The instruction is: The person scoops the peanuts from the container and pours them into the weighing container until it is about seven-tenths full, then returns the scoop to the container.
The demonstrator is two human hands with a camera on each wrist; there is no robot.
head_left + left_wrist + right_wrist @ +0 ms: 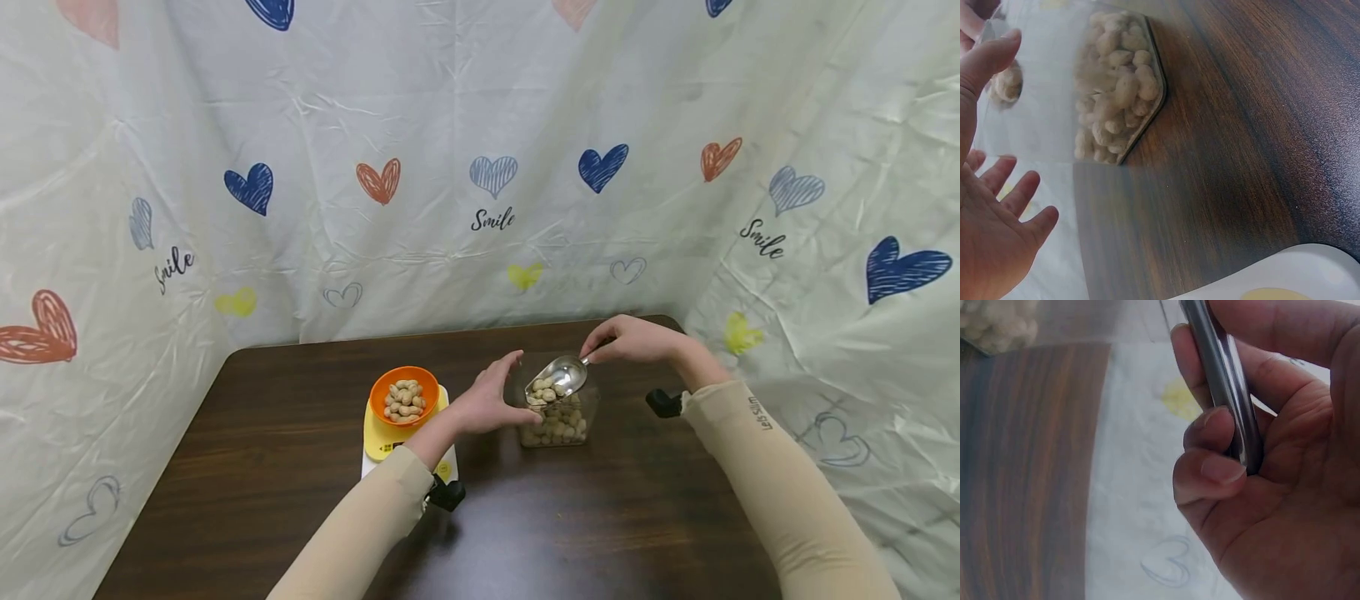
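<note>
My right hand grips the handle of a metal scoop, its fingers curled round the handle in the right wrist view. Several unshelled peanuts lie in the scoop, which is tilted over the mouth of a clear container. More peanuts fill the container's lower part. My left hand is at the container's left side, thumb and fingers spread apart. Whether it touches the wall I cannot tell.
Left of the container, an orange bowl with peanuts stands on a yellow-and-white kitchen scale; my left forearm partly covers the scale. The dark wooden table backs onto a white curtain printed with hearts.
</note>
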